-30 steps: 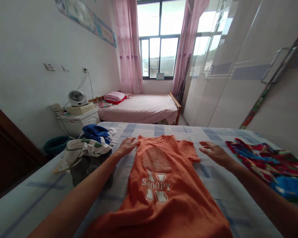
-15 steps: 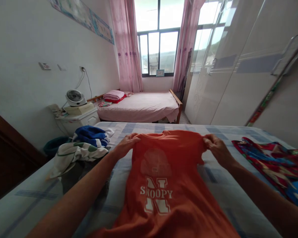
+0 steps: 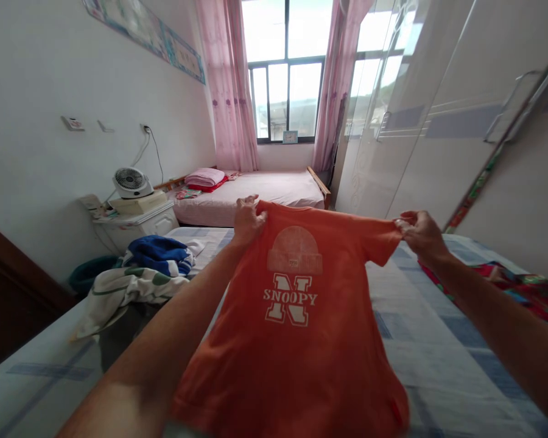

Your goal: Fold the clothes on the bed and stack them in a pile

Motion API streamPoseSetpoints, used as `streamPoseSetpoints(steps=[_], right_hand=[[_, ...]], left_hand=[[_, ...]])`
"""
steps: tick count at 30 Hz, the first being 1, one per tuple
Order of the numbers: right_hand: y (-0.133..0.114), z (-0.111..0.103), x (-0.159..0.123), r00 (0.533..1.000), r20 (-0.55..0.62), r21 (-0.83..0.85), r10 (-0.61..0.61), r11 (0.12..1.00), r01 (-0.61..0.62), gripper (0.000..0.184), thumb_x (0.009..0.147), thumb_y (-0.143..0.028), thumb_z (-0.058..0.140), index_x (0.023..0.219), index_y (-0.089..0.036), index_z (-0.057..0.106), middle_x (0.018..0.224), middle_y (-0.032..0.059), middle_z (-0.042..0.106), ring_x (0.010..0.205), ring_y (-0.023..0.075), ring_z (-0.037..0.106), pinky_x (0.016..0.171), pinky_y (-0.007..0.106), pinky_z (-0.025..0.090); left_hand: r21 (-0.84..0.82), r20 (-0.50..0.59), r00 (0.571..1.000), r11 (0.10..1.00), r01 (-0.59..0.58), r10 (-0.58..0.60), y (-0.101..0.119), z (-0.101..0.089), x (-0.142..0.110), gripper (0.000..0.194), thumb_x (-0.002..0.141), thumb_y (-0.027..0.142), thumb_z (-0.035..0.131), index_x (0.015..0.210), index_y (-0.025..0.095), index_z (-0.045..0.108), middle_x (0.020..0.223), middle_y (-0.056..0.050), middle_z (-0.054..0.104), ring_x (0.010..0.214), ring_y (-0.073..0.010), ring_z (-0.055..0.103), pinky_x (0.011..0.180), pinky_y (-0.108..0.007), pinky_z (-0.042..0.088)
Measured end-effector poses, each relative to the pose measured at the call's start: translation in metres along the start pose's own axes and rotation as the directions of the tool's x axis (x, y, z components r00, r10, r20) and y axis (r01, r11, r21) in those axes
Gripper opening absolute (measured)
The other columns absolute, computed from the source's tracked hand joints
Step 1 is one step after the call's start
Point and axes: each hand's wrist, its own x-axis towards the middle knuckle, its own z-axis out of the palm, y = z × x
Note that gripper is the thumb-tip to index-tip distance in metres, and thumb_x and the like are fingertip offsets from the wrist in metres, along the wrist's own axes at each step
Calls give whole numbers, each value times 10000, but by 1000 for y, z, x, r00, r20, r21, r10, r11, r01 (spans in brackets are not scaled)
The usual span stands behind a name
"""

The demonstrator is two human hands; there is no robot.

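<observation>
An orange T-shirt (image 3: pixel 329 328) with a white "SNOOPY" print hangs stretched between my two hands, its upper part lifted off the bed (image 3: pixel 438 340). My left hand (image 3: pixel 250 220) is closed on the shirt near the shoulder at the left of the neckline. At the other side, my right hand (image 3: pixel 422 234) pinches the edge of the right sleeve. The left sleeve is hidden behind my left hand and forearm. The shirt's lower part spreads toward me, and its hem runs near the bottom of the view.
Left on the bed lies a clothes pile with a blue garment (image 3: pixel 158 254) and a white-green one (image 3: pixel 128 292). A red patterned cloth (image 3: pixel 516 286) is at right. Beyond stand a pink-covered bed (image 3: pixel 265 188), a nightstand (image 3: pixel 141 225) with a fan (image 3: pixel 132 181), and a wardrobe (image 3: pixel 406 158).
My right hand, earlier apart from the shirt, has taken hold of its right sleeve. Both hands have raised the shirt's top off the bed, pulling the sleeve outward to the right.
</observation>
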Motion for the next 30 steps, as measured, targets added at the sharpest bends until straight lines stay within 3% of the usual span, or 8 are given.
streamPoseSetpoints(steps=[5, 13, 15, 17, 19, 21, 24, 30], right_hand=[[8, 4, -52, 987, 152, -281, -58, 954, 100, 374, 700, -265, 595, 1058, -164, 552, 1128, 140, 584, 955, 250, 588, 812, 380, 454], [17, -50, -210, 685, 721, -169, -106, 931, 322, 526, 792, -465, 552, 1285, -292, 494, 1313, 68, 526, 1123, 261, 552, 905, 380, 483], [22, -58, -230, 589, 790, -131, -169, 893, 431, 712, 704, -455, 656, 1361, -318, 417, 1398, 67, 445, 1229, 302, 460, 990, 427, 419], [22, -57, -240, 549, 810, -129, -207, 850, 510, 728, 672, -397, 693, 1350, -323, 437, 1419, 69, 418, 1274, 320, 402, 1024, 461, 373], [15, -48, -240, 565, 797, -152, -213, 835, 529, 463, 751, -321, 614, 1212, -312, 571, 1357, 66, 491, 1237, 287, 452, 998, 443, 400], [2, -39, -233, 599, 773, -162, -209, 847, 506, 239, 834, -254, 487, 1006, -276, 650, 1239, 64, 584, 1134, 234, 543, 936, 395, 450], [-25, -32, -221, 667, 692, -102, -275, 878, 467, 198, 847, -216, 433, 876, -238, 628, 1098, 65, 645, 1047, 207, 585, 894, 361, 470], [-80, -52, -217, 821, 503, -12, -270, 948, 319, 224, 870, -321, 421, 1014, -259, 581, 1057, 51, 656, 932, 201, 623, 759, 296, 506]], left_hand=[[123, 302, 949, 983, -135, 93, -8, -2, -64, 364, 724, 178, 581, 1086, 148, 586, 1238, -138, 500, 1203, -281, 441, 1046, -422, 337], [-44, 636, 768, 991, 130, -73, 10, -112, -201, 225, 837, 343, 519, 951, 202, 652, 1100, -79, 609, 1019, -210, 566, 913, -303, 434], [-42, 718, 663, 937, 348, -214, 21, -130, -225, 263, 845, 390, 503, 870, 180, 659, 891, -64, 647, 810, -179, 601, 732, -261, 478], [-29, 845, 437, 788, 615, -310, 29, -137, -245, 300, 805, 433, 553, 829, 156, 665, 746, -50, 645, 672, -164, 596, 588, -238, 463], [-12, 915, 232, 554, 833, -330, 36, -135, -261, 337, 732, 448, 640, 862, 138, 674, 746, -60, 668, 670, -175, 618, 570, -239, 461], [-22, 923, 135, 302, 953, -359, 41, -131, -269, 408, 663, 436, 718, 927, 129, 666, 848, -87, 694, 752, -194, 648, 652, -261, 484], [-64, 905, 69, 25, 998, -419, 48, -127, -273, 460, 638, 417, 754, 972, 120, 645, 957, -124, 693, 855, -215, 663, 806, -311, 482], [-24, 979, 1, -111, 994, -204, 64, -119, -285, 552, 725, 612, 589, 890, 94, 687, 958, -187, 685, 943, -268, 644, 975, -417, 400]])
